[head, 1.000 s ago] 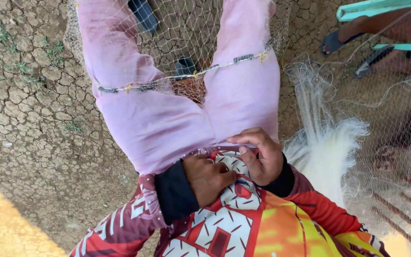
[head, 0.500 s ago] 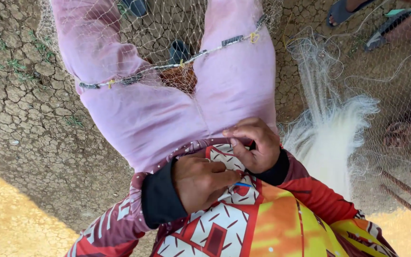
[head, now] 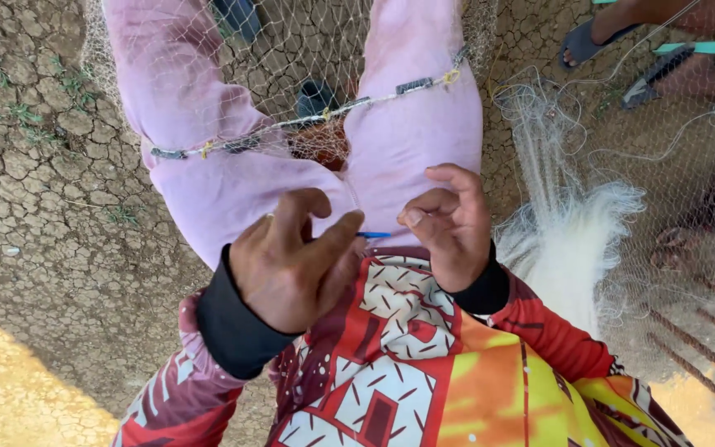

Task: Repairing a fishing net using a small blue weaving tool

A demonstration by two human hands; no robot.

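Observation:
A fine fishing net [head: 308,50] lies over my pink-trousered legs, with a weighted line [head: 275,128] of dark sinkers and yellow knots running across both thighs. My left hand [head: 291,265] sits over my lap, thumb and forefinger pinching a thin blue needle [head: 372,235]. My right hand [head: 448,228] is just right of it, fingers curled and pinched on a strand of the net, close to the needle's tip. A white bunch of gathered net [head: 573,240] lies beside my right thigh.
Cracked dry earth [head: 43,207] with sparse grass spreads to the left. Another person's sandalled foot [head: 589,41] and leg are at the top right. A dark sandal [head: 316,95] shows between my legs. More net covers the ground at right.
My hands have come apart and lifted from my lap; the left now shows the blue needle between its fingers. The view has shifted slightly downward.

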